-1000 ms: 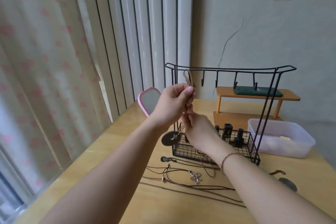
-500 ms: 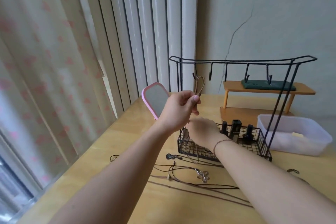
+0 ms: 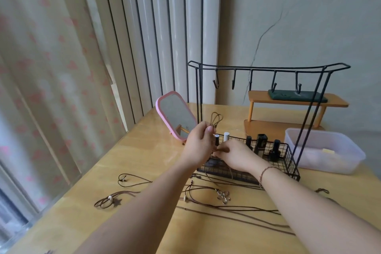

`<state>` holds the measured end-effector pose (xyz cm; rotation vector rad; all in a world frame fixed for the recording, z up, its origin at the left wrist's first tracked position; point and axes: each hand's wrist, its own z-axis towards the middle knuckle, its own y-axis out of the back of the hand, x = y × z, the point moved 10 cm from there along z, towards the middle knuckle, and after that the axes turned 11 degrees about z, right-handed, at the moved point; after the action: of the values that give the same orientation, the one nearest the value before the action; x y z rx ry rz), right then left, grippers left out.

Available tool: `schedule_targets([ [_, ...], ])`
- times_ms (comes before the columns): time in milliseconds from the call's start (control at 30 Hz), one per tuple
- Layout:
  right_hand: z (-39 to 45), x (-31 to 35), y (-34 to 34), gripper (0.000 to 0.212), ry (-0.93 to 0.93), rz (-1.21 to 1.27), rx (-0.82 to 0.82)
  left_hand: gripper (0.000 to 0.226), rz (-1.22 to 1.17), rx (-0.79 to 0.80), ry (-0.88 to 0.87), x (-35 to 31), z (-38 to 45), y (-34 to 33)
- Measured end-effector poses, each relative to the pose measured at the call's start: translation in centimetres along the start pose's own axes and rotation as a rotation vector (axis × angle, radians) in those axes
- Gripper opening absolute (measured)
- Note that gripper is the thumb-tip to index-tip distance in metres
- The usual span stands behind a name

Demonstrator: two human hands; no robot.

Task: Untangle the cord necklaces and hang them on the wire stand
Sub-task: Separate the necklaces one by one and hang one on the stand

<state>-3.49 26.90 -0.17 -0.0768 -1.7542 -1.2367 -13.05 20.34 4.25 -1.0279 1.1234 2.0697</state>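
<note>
Pinching a brown cord necklace (image 3: 216,118), the left hand (image 3: 199,143) sits at frame center w/ thumb and fingertips closed on the cord; its loops stick up above the fingers, below the wire stand's top bar. Right hand (image 3: 237,155), just right of the left and touching it, has fingers curled round a lower stretch of the same cord, in front of the stand's mesh basket (image 3: 284,163). Wire stand (image 3: 268,68) is upper right of center; all five hooks bare. More cord necklaces lie loose on the wooden table (image 3: 134,150): a flower-pendant one (image 3: 223,196) at lower center, a star-pendant one (image 3: 115,201) at lower left. Pink-framed mirror (image 3: 175,115) stands left of the stand; clear plastic tub (image 3: 323,150) at right edge.
</note>
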Motion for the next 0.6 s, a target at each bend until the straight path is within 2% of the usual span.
schedule_targets([
  [67, -0.6, 0.8, 0.4, 0.019, 0.057, 0.01, 0.009, 0.024, -0.098, -0.022, -0.04, -1.1, 0.0, 0.7],
  [133, -1.4, 2.1, 1.2, 0.009, 0.13, 0.127, 0.002, 0.023, -0.134, -0.011, -0.131, -2.8, -0.2, 1.1],
  [233, -2.8, 4.3, 3.9, 0.027, 0.233, 0.581, -0.078, 0.026, -0.189, -0.062, -0.201, -4.9, 0.1, 1.9],
  [300, -3.7, 6.2, 5.7, 0.034, 0.346, 0.766, -0.137, 0.022, -0.25, -0.096, -0.209, -5.8, 0.4, 2.3],
  [433, -5.7, 9.4, 9.1, 0.043, 0.503, 0.769, -0.397, 0.022, -0.335, -0.124, -0.262, -7.2, 0.3, 2.5],
  [533, -6.2, 10.8, 10.5, 0.026, 0.537, 0.632, -0.565, 0.02, -0.346, -0.152, -0.238, -7.1, 0.4, 2.2],
  [600, -6.1, 11.0, 11.0, 0.024, 0.504, 0.565, -0.674, 0.022, -0.354, -0.163, -0.2, -6.9, 0.6, 2.3],
])
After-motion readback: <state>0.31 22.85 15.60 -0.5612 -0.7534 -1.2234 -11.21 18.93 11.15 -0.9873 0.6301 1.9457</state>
